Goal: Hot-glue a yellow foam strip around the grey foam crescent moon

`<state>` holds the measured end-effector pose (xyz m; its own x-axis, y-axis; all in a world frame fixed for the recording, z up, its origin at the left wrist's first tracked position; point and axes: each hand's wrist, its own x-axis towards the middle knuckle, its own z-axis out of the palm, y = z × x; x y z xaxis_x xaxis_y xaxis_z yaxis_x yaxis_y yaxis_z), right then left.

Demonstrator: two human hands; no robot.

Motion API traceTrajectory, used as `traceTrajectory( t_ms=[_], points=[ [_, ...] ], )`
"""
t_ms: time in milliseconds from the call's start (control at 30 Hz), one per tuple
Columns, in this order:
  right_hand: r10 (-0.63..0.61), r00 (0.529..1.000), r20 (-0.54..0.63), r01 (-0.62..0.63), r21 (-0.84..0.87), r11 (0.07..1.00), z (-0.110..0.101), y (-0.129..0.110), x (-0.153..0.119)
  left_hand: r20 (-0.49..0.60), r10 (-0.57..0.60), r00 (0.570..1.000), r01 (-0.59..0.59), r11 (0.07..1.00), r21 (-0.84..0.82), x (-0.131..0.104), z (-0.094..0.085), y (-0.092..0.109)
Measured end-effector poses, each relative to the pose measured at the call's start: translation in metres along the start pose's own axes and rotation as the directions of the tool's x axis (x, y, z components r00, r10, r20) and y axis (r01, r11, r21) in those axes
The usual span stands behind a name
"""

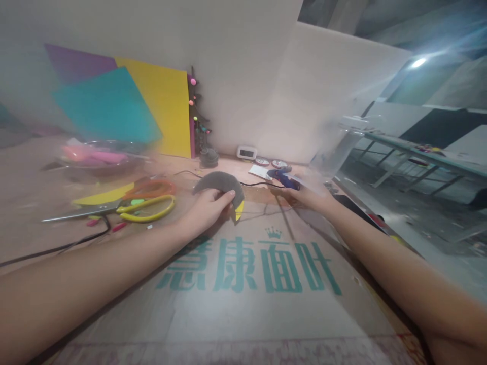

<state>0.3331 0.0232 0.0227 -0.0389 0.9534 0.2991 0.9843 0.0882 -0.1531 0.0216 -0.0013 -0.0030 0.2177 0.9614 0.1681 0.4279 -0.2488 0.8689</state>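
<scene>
A grey curved piece (219, 182) with a yellow tip (239, 210) is pinched in my left hand (211, 208), thumb on top, above the printed board. What it is made of, I cannot tell. At the back right, my right hand (306, 192) is closed around one end of a blue glue gun (283, 178) trailing a black cord. Its fingers are partly blurred. Left of my left hand lie yellow-handled scissors (152, 213), with an orange-handled pair (150, 189) just behind them.
A clear bowl (102, 159) with pink items stands back left, before purple, teal and yellow sheets (152, 106). A small decorated tree (207, 152), a white digital clock (246, 152) and round tins (279, 164) line the wall. A blurred clear container (338, 147) stands right.
</scene>
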Motion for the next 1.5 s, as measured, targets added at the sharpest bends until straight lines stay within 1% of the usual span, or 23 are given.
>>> traceTrajectory(
  t_ms=[100, 167, 233, 333, 433, 500, 567, 633, 700, 767, 833, 867, 933, 1000, 1067, 1133, 1200, 1233, 1300, 1400, 1500],
  points=[
    [-0.056, 0.987, -0.147, 0.060, 0.023, 0.998, 0.004, 0.004, 0.004, 0.008, 0.019, 1.000, -0.019, 1.000, 0.015, 0.000, -0.001, 0.002],
    [-0.050, 0.977, -0.206, 0.070, 0.090, 0.993, 0.012, 0.012, 0.008, 0.011, 0.032, 0.999, -0.032, 0.999, 0.019, 0.000, -0.001, 0.002],
    [-0.018, 0.975, -0.221, 0.054, 0.158, 0.986, 0.020, 0.024, 0.012, 0.001, 0.037, 0.999, -0.037, 0.999, 0.039, 0.000, 0.000, 0.001],
    [0.004, 0.979, -0.202, 0.036, 0.192, 0.981, 0.030, 0.040, 0.014, 0.002, 0.041, 0.999, -0.041, 0.997, 0.069, 0.000, 0.000, 0.000],
    [0.024, 0.981, -0.194, 0.017, 0.207, 0.978, 0.035, 0.047, 0.014, -0.002, 0.040, 0.999, -0.039, 0.995, 0.087, 0.001, -0.001, 0.000],
    [0.037, 0.981, -0.191, 0.005, 0.217, 0.976, 0.037, 0.047, 0.014, -0.020, 0.039, 0.999, -0.037, 0.994, 0.101, 0.001, -0.001, 0.000],
    [0.065, 0.974, -0.217, -0.010, 0.249, 0.969, 0.037, 0.045, 0.016, -0.017, 0.040, 0.999, -0.038, 0.993, 0.115, 0.000, -0.001, 0.001],
    [0.118, 0.952, -0.281, -0.031, 0.294, 0.955, 0.037, 0.043, 0.017, -0.012, 0.038, 0.999, -0.036, 0.992, 0.120, -0.001, -0.002, 0.004],
    [0.186, 0.915, -0.359, -0.063, 0.328, 0.943, 0.034, 0.039, 0.017, -0.008, 0.033, 0.999, -0.032, 0.993, 0.117, -0.002, -0.003, 0.005],
    [0.230, 0.882, -0.412, -0.094, 0.325, 0.941, 0.028, 0.035, 0.014, -0.003, 0.029, 1.000, -0.028, 0.995, 0.101, -0.001, -0.002, 0.005],
    [0.239, 0.869, -0.434, -0.103, 0.314, 0.944, 0.022, 0.029, 0.009, 0.008, 0.019, 1.000, -0.019, 0.997, 0.068, 0.000, -0.001, 0.003],
    [0.233, 0.871, -0.432, -0.099, 0.311, 0.945, 0.020, 0.026, 0.006, 0.010, 0.014, 1.000, -0.014, 0.999, 0.045, 0.001, -0.001, 0.002],
    [0.185, 0.893, -0.411, -0.056, 0.305, 0.951, 0.015, 0.016, 0.000, 0.010, 0.014, 1.000, -0.014, 1.000, 0.009, 0.002, 0.001, -0.001],
    [0.085, 0.915, -0.394, 0.038, 0.293, 0.955, 0.010, 0.001, -0.006, 0.012, 0.017, 1.000, -0.016, 1.000, -0.026, 0.002, 0.002, -0.003],
    [-0.029, 0.928, -0.371, 0.143, 0.284, 0.948, 0.004, -0.021, -0.014, 0.019, 0.003, 1.000, -0.001, 0.998, -0.060, 0.003, 0.002, -0.003],
    [-0.085, 0.957, -0.279, 0.176, 0.322, 0.930, -0.004, -0.048, -0.024, 0.032, -0.020, 0.999, 0.023, 0.995, -0.095, 0.003, 0.002, -0.004],
    [-0.139, 0.981, -0.136, 0.180, 0.358, 0.916, -0.013, -0.075, -0.038, 0.034, -0.025, 0.999, 0.029, 0.993, -0.114, 0.004, 0.002, -0.005],
    [-0.165, 0.982, -0.090, 0.187, 0.370, 0.910, -0.016, -0.087, -0.046, 0.029, -0.018, 0.999, 0.021, 0.993, -0.115, 0.004, 0.002, -0.006],
    [-0.201, 0.978, 0.048, 0.163, 0.418, 0.894, -0.018, -0.104, -0.059, 0.026, 0.002, 1.000, 0.000, 0.996, -0.088, 0.005, 0.002, -0.008],
    [-0.218, 0.967, 0.133, 0.123, 0.507, 0.853, -0.011, -0.116, -0.070, 0.035, 0.028, 0.999, -0.027, 0.999, -0.025, 0.005, 0.000, -0.008],
    [-0.236, 0.959, 0.159, 0.101, 0.586, 0.804, -0.001, -0.116, -0.072, 0.033, 0.042, 0.999, -0.043, 0.999, 0.023, 0.002, -0.003, -0.001]
  ],
)
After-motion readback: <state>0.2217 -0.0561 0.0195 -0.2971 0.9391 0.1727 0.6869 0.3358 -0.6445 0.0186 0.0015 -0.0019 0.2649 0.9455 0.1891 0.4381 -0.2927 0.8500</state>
